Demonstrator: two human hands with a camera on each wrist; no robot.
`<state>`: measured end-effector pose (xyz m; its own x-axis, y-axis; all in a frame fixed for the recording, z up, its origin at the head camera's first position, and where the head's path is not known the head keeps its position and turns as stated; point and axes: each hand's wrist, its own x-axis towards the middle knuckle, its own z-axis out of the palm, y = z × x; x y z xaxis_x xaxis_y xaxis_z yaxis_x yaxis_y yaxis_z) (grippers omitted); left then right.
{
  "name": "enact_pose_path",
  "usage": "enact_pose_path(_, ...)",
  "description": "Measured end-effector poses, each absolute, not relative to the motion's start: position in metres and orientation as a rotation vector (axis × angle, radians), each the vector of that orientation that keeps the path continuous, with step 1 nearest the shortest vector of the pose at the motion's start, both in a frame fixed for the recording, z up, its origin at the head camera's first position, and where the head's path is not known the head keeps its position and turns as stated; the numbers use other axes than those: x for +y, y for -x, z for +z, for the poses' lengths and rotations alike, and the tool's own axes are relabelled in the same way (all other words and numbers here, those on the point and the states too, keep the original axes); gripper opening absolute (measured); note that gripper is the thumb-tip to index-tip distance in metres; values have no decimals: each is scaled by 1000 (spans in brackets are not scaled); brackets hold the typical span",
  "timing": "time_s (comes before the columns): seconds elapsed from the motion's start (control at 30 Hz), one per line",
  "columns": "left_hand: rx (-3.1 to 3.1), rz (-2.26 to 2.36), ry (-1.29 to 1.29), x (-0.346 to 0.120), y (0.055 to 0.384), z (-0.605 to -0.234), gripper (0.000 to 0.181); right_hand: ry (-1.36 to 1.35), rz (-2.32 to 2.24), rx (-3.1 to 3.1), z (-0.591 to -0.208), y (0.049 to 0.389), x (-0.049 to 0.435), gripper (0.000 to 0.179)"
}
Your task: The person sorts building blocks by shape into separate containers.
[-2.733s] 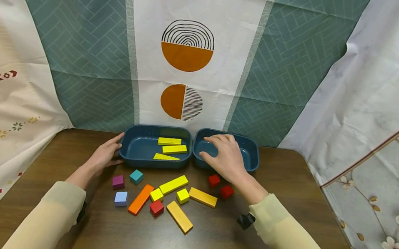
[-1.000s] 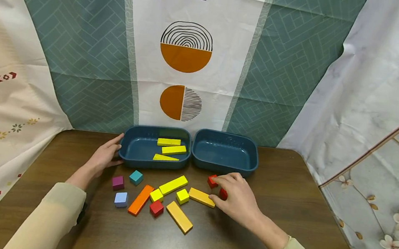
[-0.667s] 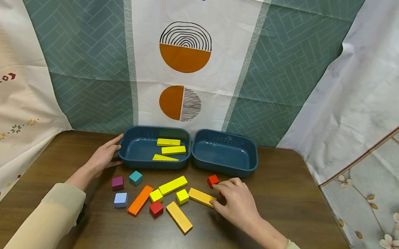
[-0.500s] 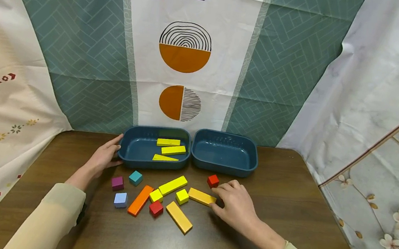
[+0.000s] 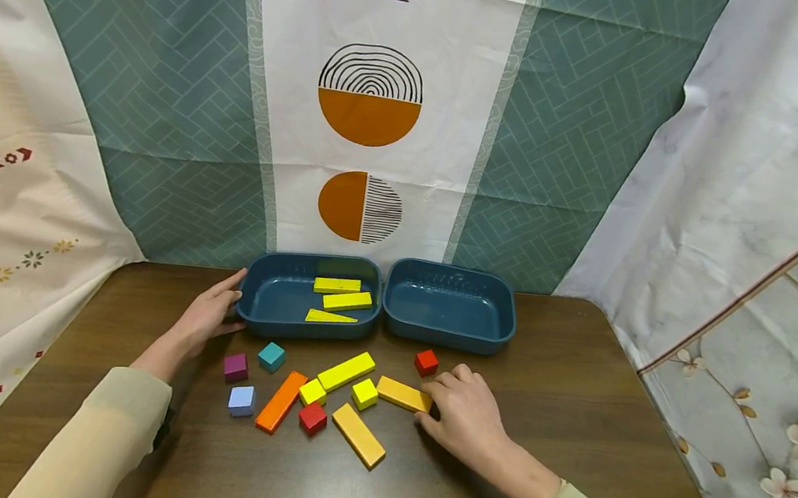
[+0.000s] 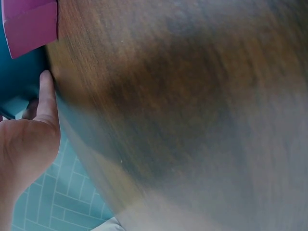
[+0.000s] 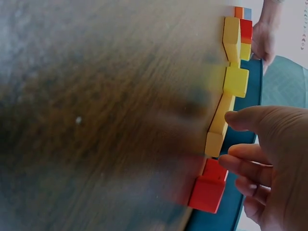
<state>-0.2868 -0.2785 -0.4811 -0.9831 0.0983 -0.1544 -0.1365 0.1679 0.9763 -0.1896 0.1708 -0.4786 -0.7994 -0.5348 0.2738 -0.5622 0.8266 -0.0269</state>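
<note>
My left hand (image 5: pixel 203 317) lies against the left end of the left blue bin (image 5: pixel 268 326), its fingers extended along the wall. My right hand (image 5: pixel 468 414) hovers by the right end of an amber rectangular block (image 5: pixel 404 394), thumb and fingertips parted around that end. The right wrist view shows a gap between the thumb (image 7: pixel 238 119) and the fingers. Close to those fingers are two red cubes, the nearer one (image 7: pixel 208 193) in full view there; in the head view one red cube (image 5: pixel 426 362) shows and the other is hidden behind the hand.
Three yellow blocks (image 5: pixel 348 301) lie in the left bin; the right blue bin (image 5: pixel 443 340) stands beside it. In front are a purple cube (image 5: pixel 235 367), a teal cube (image 5: pixel 272 357), a light-blue cube (image 5: pixel 242 401), an orange block (image 5: pixel 281 402) and another amber block (image 5: pixel 358 435).
My right hand has come from above the right bin down to the table, past the red cubes and slightly toward me, to the amber block's end. My left hand stays at the left bin.
</note>
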Motion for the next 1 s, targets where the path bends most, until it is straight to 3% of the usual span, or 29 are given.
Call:
enact_pose_path(0.63, 2195, 1940, 42, -269, 273, -454, 59, -805, 68, -2782, -485, 194, 166, 35)
enact_pose_path(1.0, 2245, 1911, 38, -279, 289, -482, 57, -803, 81, -2786, -486, 194, 165, 22)
